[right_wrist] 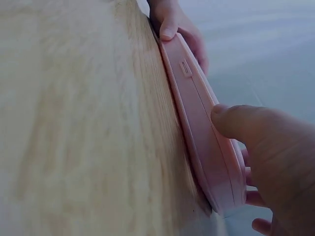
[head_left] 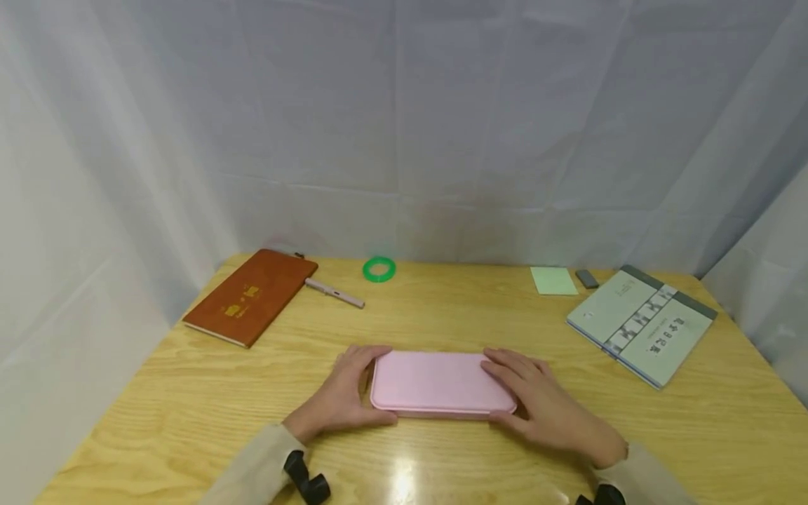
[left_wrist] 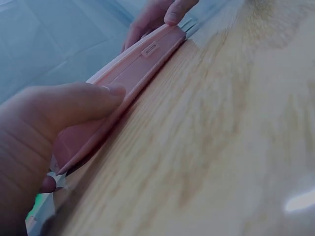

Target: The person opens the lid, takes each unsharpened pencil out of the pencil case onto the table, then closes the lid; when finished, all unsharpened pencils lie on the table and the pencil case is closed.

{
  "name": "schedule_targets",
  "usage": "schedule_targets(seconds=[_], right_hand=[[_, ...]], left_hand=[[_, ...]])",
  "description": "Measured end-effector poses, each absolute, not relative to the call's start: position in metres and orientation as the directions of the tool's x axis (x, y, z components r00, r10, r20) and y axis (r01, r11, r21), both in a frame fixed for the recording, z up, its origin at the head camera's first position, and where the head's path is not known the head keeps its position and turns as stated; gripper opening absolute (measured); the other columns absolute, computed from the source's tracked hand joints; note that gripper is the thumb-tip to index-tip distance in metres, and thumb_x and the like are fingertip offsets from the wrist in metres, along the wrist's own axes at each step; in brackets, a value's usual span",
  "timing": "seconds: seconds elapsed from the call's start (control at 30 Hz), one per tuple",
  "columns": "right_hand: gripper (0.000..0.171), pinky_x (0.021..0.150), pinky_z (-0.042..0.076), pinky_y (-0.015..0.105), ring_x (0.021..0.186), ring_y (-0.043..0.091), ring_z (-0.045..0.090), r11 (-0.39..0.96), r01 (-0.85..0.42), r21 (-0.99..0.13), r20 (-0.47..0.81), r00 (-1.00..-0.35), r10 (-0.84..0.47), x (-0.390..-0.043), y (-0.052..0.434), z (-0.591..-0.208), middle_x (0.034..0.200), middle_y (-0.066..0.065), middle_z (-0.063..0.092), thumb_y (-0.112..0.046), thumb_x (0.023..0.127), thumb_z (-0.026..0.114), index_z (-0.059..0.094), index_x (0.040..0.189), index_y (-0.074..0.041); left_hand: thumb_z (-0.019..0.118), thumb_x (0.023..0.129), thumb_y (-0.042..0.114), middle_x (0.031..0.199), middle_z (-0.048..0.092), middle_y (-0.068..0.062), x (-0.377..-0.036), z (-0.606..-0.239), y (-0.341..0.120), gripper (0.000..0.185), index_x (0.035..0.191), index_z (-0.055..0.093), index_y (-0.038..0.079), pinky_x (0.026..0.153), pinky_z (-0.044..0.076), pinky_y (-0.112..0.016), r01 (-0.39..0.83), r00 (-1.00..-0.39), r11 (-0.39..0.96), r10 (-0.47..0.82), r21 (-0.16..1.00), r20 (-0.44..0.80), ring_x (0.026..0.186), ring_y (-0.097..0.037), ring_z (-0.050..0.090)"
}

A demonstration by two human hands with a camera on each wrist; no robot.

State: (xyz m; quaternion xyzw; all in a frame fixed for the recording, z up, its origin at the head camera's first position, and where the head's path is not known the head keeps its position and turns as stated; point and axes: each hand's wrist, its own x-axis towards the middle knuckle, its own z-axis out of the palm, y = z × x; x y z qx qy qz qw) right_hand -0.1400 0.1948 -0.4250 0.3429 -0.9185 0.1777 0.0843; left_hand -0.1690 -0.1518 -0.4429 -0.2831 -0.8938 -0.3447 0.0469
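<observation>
A flat pink case [head_left: 438, 382] lies closed on the wooden table [head_left: 189, 407], near its front edge. My left hand [head_left: 344, 396] grips the case's left end, thumb on the near edge and fingers round the far side. My right hand [head_left: 536, 403] grips the right end the same way. The left wrist view shows the case [left_wrist: 133, 69] edge-on with its small clasp, my left thumb [left_wrist: 88, 101] on the rim and the right hand [left_wrist: 157, 14] at the far end. The right wrist view shows the case [right_wrist: 197, 113] under my right thumb [right_wrist: 246, 120], with the left hand [right_wrist: 172, 22] beyond.
A brown notebook [head_left: 252, 296] and a pen [head_left: 334, 293] lie at the back left, a green ring [head_left: 379, 269] at the back middle. A green notepad [head_left: 553, 280], a small grey object [head_left: 587, 278] and a grey-green booklet [head_left: 642, 322] lie at the right. White cloth surrounds the table.
</observation>
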Motion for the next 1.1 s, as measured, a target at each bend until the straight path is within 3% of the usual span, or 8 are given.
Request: schedule_targets(seconds=[0.23, 0.43, 0.73, 1.1], right_hand=[[0.048, 0.097, 0.035, 0.049, 0.125, 0.023, 0.048, 0.653, -0.734, -0.188, 0.408, -0.663, -0.628, -0.135, 0.175, -0.417, 0.136, 0.003, 0.053, -0.026, 0.089, 0.066, 0.055, 0.134, -0.012], [0.040, 0.091, 0.043, 0.045, 0.113, 0.020, 0.056, 0.657, -0.749, -0.085, 0.510, -0.599, -0.617, -0.141, 0.160, -0.413, 0.122, 0.002, 0.063, -0.039, 0.095, 0.057, 0.061, 0.124, -0.012], [0.045, 0.082, 0.049, 0.042, 0.101, 0.020, 0.062, 0.678, -0.735, -0.023, 0.524, -0.587, -0.618, -0.144, 0.151, -0.412, 0.108, 0.003, 0.069, -0.049, 0.097, 0.048, 0.067, 0.112, -0.011], [0.054, 0.073, 0.051, 0.037, 0.087, 0.018, 0.064, 0.625, -0.768, 0.142, 0.544, -0.467, -0.697, -0.149, 0.143, -0.412, 0.097, 0.003, 0.068, -0.045, 0.104, 0.027, 0.066, 0.105, -0.008]], left_hand=[[0.082, 0.071, 0.045, 0.097, 0.052, 0.008, -0.163, -0.439, -0.146, 0.075, 0.132, 0.056, 0.011, 0.079, 0.037, -0.027, 0.461, -0.878, 0.576, 0.406, 0.675, 0.254, 0.088, -0.010, 0.046], [0.076, 0.079, 0.034, 0.088, 0.051, 0.004, -0.162, -0.440, -0.139, 0.056, 0.125, 0.061, 0.006, 0.067, 0.038, -0.022, 0.450, -0.883, 0.508, 0.376, 0.735, 0.280, 0.079, -0.011, 0.045], [0.078, 0.078, 0.033, 0.091, 0.051, 0.002, -0.163, -0.444, -0.135, 0.057, 0.125, 0.060, 0.008, 0.070, 0.039, -0.022, 0.397, -0.901, 0.483, 0.367, 0.780, 0.231, 0.083, -0.012, 0.045], [0.082, 0.073, 0.031, 0.100, 0.055, -0.004, -0.161, -0.438, -0.137, 0.066, 0.128, 0.056, 0.006, 0.076, 0.041, -0.024, 0.327, -0.921, 0.462, 0.351, 0.824, 0.169, 0.087, -0.012, 0.049]])
